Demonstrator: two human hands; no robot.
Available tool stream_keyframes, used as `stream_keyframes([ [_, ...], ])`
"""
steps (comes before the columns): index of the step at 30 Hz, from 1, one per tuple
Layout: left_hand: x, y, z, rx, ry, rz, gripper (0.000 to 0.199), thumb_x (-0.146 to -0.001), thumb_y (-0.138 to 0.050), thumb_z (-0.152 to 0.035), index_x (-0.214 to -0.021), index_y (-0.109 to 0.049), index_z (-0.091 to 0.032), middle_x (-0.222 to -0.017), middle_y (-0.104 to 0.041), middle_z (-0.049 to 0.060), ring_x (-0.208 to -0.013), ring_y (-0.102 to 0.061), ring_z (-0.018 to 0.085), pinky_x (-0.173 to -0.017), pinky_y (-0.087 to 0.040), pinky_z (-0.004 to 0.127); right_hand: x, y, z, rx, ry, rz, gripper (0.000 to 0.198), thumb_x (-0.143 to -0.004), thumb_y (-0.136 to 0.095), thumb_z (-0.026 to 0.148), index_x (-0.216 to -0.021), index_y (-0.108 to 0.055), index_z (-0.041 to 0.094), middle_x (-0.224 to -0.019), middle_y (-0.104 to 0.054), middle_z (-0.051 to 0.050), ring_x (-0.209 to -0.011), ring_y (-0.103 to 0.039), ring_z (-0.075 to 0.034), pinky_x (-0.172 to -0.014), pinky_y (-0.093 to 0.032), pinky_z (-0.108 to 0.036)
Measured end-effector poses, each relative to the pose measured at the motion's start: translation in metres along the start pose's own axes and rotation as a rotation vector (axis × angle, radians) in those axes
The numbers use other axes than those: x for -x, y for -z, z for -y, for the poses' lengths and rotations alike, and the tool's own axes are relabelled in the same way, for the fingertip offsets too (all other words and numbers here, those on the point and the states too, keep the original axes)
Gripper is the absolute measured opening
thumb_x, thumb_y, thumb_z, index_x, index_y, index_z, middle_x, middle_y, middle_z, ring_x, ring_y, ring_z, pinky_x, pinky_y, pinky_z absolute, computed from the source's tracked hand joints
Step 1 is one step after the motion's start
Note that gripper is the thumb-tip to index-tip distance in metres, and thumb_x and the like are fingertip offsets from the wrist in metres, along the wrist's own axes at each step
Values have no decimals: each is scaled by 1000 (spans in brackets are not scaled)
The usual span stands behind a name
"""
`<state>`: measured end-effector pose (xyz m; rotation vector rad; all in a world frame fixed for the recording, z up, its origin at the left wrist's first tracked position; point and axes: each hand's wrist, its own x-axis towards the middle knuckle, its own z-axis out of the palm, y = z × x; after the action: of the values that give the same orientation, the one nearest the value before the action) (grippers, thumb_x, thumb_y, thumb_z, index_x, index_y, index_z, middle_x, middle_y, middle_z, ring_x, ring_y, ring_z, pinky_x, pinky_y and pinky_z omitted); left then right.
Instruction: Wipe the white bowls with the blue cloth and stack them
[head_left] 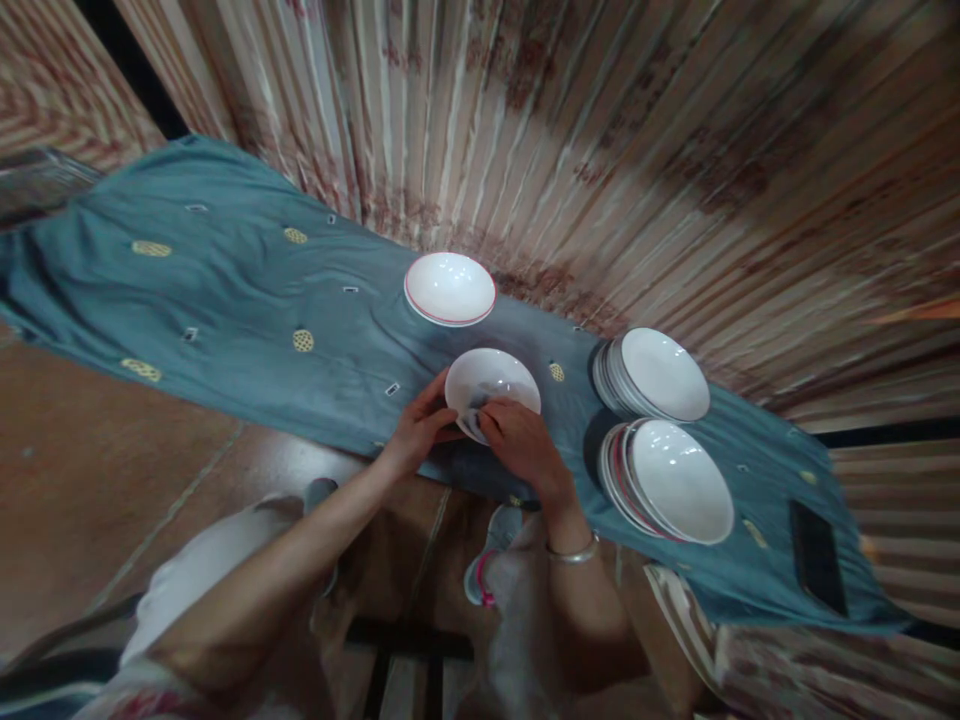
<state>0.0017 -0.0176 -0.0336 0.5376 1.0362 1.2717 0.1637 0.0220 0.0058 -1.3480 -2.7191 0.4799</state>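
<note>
A white bowl [491, 368] is tilted toward me near the front edge of the cloth-covered table. My left hand [421, 425] grips its left side, with the thumb at the near rim and the fingers on the outside. Inside the near part of the bowl, my right hand [519, 440] is closed with the fingertips pressed down. Something greyish shows by these fingertips; whether it is a cloth or a reflection I cannot tell. Behind this bowl stands a short stack of red-rimmed white bowls [451, 288].
To the right, two leaning stacks of white dishes, a far stack [664, 375] and a near stack [681, 482], stand close together. A dark phone [817, 555] lies at the right end of the teal tablecloth [247, 290]. A pleated curtain [525, 130] hangs behind the table.
</note>
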Motion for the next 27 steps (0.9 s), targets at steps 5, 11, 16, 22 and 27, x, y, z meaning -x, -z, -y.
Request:
stream_keyframes([
  [5, 0, -1, 0, 9, 10, -16, 77, -68, -72, -27, -143, -55, -27, -140, -60, 7, -115, -60, 31, -80, -62, 42, 2, -4, 4, -55, 2, -41, 28, -102, -43, 19, -91, -69, 17, -100, -74, -8, -97, -66, -21, -90, -48, -32],
  [11, -3, 0, 1, 24, 31, -42, 72, -71, -69, -30, -142, -56, -25, -147, -56, 6, -121, -57, 34, -74, -63, 40, -1, -8, 8, -171, -4, -65, 30, -102, -39, 20, -98, -69, 18, -104, -73, -8, -98, -66, -21, -91, -49, -34],
  [16, -4, 1, 2, 21, 13, -33, 67, -72, -70, -31, -138, -60, -26, -148, -55, 5, -124, -55, 34, -74, -63, 39, -9, -20, 12, -291, -9, -175, 29, -99, -40, 19, -114, -65, 19, -115, -71, -10, -108, -65, -23, -99, -48, -37],
  [22, -3, -1, 0, 24, 8, -28, 63, -74, -66, -29, -137, -60, -26, -146, -56, 5, -124, -54, 32, -71, -62, 35, -28, -30, 14, -338, -43, -323, 32, -97, -43, 21, -124, -60, 16, -121, -69, -13, -115, -62, -26, -104, -46, -41],
  [27, -1, -3, -1, 43, 0, -1, 51, -76, -65, -29, -127, -65, -25, -140, -59, 6, -123, -56, 31, -80, -62, 40, -40, -28, 16, -340, -124, -374, 33, -96, -48, 26, -125, -61, 15, -123, -68, -15, -116, -62, -27, -106, -46, -42],
])
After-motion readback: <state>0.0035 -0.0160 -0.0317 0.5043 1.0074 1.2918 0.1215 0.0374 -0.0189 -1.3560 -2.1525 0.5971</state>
